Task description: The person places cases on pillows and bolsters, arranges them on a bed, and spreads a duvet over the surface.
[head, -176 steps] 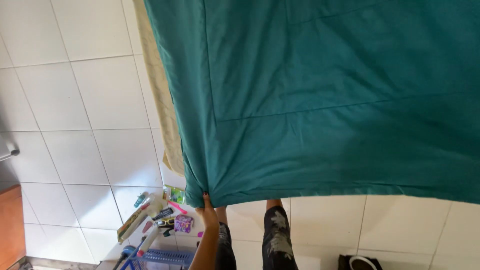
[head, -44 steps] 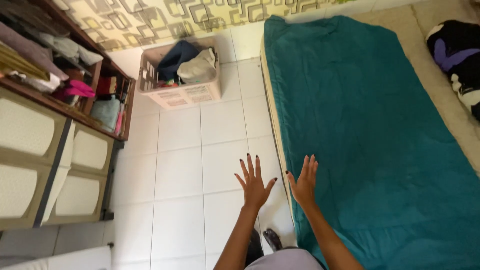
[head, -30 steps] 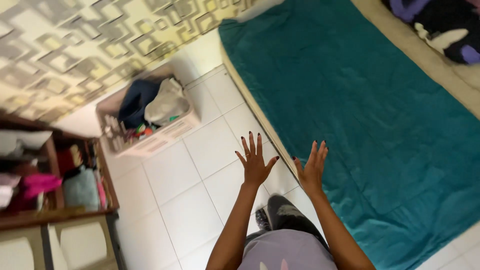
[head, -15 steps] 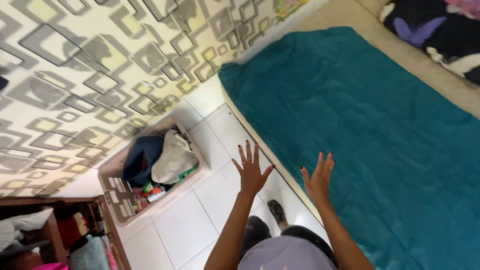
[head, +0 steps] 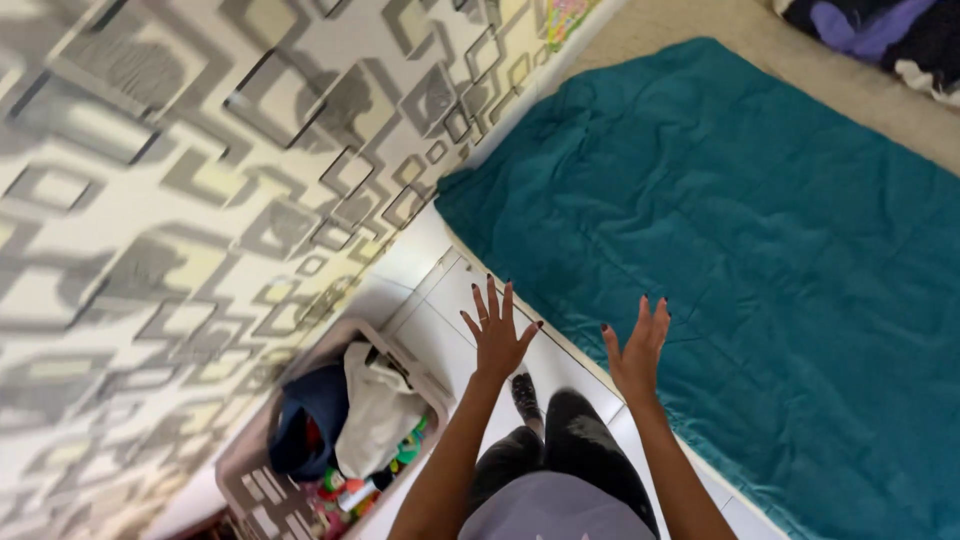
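A teal sheet (head: pixel 760 250) lies spread flat over a mattress on the floor, wrinkled in places. My left hand (head: pixel 497 335) is raised over the white floor tiles beside the mattress edge, fingers spread, holding nothing. My right hand (head: pixel 637 347) hovers just above the near edge of the teal sheet, palm out, fingers apart and empty. Both forearms reach forward from the bottom of the view, above my dark patterned trousers (head: pixel 560 450).
A pale plastic basket (head: pixel 262 470) with a white bag, dark cloth and small colourful items stands on the tiles at lower left. A wall with grey and yellow geometric wallpaper (head: pixel 200 170) fills the left. Dark and purple bedding (head: pixel 880 30) lies at top right.
The teal sheet, earlier held up hanging, now lies spread on the mattress. Over the last second the view swung toward the wallpapered wall; both hands stay raised and empty.
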